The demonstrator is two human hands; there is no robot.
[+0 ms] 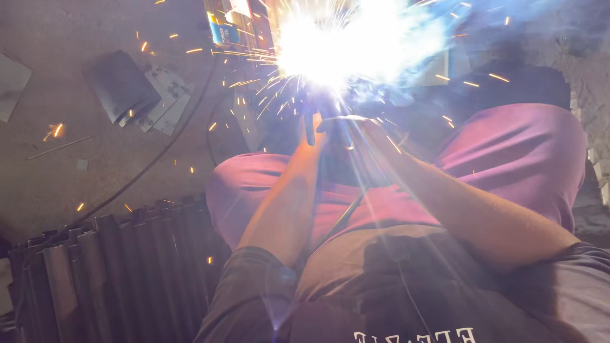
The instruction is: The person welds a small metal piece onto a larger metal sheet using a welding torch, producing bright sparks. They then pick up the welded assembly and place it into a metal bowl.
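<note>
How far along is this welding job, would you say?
Done: a row of dark folded metal pieces stands stacked at lower left. In hand: both hands, left hand and right hand, hold a dark welding holder under the bright white arc. Left: flat grey metal plates lie loose on the floor; glare hides the seam.

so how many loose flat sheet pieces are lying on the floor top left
About 4: one dark sheet, two paler plates overlapping beside it, and one cut by the left edge. Glare from the welding arc beyond both hands may hide more.
</note>
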